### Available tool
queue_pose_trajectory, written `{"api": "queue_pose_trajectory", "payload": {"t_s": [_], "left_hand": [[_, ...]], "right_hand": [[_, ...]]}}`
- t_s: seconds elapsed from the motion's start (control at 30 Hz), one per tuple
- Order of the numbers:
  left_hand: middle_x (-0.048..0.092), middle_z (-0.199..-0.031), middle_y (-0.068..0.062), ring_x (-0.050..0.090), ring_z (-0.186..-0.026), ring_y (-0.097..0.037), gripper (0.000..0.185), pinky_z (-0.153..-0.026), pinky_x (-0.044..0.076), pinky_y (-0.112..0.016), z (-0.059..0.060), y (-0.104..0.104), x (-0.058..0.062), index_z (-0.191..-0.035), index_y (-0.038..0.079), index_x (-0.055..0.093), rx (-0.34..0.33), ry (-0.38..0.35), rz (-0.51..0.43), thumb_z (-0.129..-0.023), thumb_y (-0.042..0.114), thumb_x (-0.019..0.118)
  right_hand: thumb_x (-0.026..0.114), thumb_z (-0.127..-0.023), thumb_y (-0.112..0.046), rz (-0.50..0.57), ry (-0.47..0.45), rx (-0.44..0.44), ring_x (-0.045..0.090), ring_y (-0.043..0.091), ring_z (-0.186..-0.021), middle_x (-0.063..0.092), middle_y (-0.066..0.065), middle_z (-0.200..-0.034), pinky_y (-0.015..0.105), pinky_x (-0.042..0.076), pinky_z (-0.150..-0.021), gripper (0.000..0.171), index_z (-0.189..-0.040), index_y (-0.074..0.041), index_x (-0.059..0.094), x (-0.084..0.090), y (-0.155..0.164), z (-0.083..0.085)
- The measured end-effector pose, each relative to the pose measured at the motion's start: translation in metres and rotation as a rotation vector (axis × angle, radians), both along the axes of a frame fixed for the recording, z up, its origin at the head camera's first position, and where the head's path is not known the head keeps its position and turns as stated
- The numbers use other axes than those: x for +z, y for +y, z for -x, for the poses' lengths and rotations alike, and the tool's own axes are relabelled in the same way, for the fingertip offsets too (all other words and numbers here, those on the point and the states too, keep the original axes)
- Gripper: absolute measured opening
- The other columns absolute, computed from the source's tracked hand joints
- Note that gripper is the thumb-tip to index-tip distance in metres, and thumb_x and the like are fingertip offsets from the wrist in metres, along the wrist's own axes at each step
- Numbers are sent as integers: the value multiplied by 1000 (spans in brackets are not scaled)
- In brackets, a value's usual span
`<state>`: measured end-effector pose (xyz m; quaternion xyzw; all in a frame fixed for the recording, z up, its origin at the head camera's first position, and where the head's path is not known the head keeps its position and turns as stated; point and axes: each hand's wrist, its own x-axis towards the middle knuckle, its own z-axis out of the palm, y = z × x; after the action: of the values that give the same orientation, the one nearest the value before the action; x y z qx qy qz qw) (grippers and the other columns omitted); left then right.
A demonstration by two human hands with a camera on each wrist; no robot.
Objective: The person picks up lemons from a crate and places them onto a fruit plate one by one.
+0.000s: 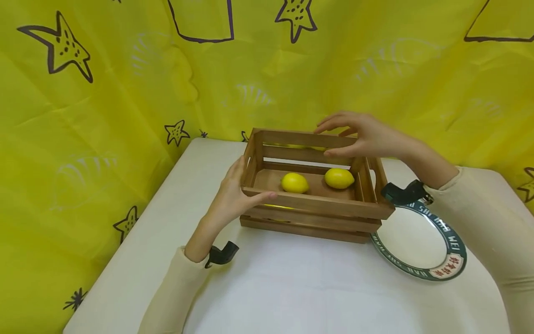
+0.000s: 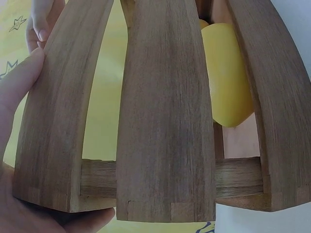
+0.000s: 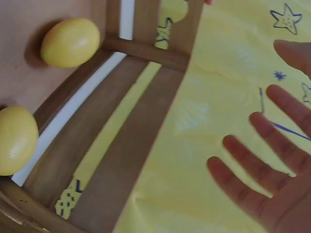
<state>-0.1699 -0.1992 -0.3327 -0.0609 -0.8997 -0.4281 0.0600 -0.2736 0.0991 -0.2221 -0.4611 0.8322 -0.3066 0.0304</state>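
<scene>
A brown slatted wooden crate [image 1: 313, 204] holds two yellow lemons, one lemon [image 1: 294, 183] left of centre and the other lemon [image 1: 339, 178] toward the right end. At the crate's left end my left hand [image 1: 233, 192] grips it, thumb over the front top slat and fingers along the end panel. In the left wrist view, that thumb [image 2: 22, 77] lies against the edge of a slat. Over the back right part of the crate, my right hand [image 1: 359, 134] is held with nothing in it. Its fingers [image 3: 248, 194] are spread apart in the right wrist view.
A white plate [image 1: 417, 236] with a green lettered rim lies right of the crate, partly hidden by the crate and right forearm. Under both is a white-covered table [image 1: 267, 287]. A yellow patterned cloth [image 1: 125, 106] hangs behind and along the left.
</scene>
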Motion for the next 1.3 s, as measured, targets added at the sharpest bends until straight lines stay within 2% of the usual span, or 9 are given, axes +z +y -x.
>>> {"api": "queue_pose_trajectory", "payload": {"t_s": [0.1, 0.27, 0.37, 0.53, 0.7, 0.83, 1.0, 1.13, 1.3], "left_hand": [[13, -162, -14, 18, -147, -35, 119, -112, 28, -58, 1, 0, 0, -158, 11, 10, -3, 8, -3, -73, 55, 81], [13, -162, -14, 20, -146, -36, 118, -111, 29, -59, 1, 1, 0, -158, 11, 11, -5, 15, -7, -73, 53, 82], [13, -162, -13, 19, -147, -36, 118, -111, 29, -58, 1, 0, 0, -158, 11, 10, -6, 13, -4, -74, 53, 81], [12, -162, -13, 19, -147, -36, 118, -111, 29, -58, 2, -1, 0, -158, 13, 9, -5, 8, -6, -74, 52, 82], [12, -162, -13, 20, -146, -36, 118, -111, 29, -59, 2, 0, -1, -158, 15, 8, -2, -1, -14, -74, 52, 82], [13, -162, -13, 20, -146, -35, 118, -111, 29, -59, 1, 1, -2, -158, 15, 8, -9, -1, -18, -74, 53, 81], [13, -162, -13, 20, -146, -35, 119, -111, 29, -59, 0, 0, -2, -158, 15, 8, -8, 0, -17, -73, 55, 81], [14, -162, -13, 21, -146, -35, 120, -111, 30, -59, 0, -2, -1, -158, 15, 8, 4, 2, -2, -73, 55, 81], [15, -162, -14, 23, -145, -36, 119, -110, 31, -59, 0, -2, -2, -158, 15, 8, 0, 23, -8, -73, 52, 82]], "right_hand": [[78, -82, -4, 6, 13, 40, 52, 26, -121, 57, 15, -131, 53, 50, -94, 47, -126, -2, 62, -4, -3, 7], [76, -83, -1, -8, 10, 111, 52, 9, -117, 58, 13, -129, 34, 54, -91, 46, -126, 2, 61, -11, -9, 21], [75, -84, -1, -21, -18, 147, 53, 13, -119, 58, 15, -130, 30, 54, -91, 45, -126, 4, 60, -16, -14, 30], [74, -86, -3, -43, -88, 144, 52, 30, -120, 57, 15, -132, 27, 51, -94, 44, -128, 3, 60, -22, -24, 42], [74, -86, -4, -53, -128, 152, 53, 34, -121, 56, 16, -133, 39, 50, -98, 45, -129, 2, 60, -30, -36, 50], [73, -87, -4, -58, -216, 167, 54, 34, -121, 55, 17, -136, 50, 47, -99, 46, -131, 1, 58, -37, -45, 52], [72, -88, -5, -66, -315, 163, 50, 38, -127, 53, 19, -137, 53, 43, -103, 45, -131, 0, 58, -44, -56, 53], [72, -88, -7, -79, -343, 144, 47, 39, -129, 54, 19, -136, 55, 40, -105, 44, -130, -2, 59, -49, -62, 54], [74, -88, -12, -115, -376, 146, 54, 36, -120, 56, 17, -134, 50, 46, -101, 45, -129, -4, 60, -59, -67, 58]]}}
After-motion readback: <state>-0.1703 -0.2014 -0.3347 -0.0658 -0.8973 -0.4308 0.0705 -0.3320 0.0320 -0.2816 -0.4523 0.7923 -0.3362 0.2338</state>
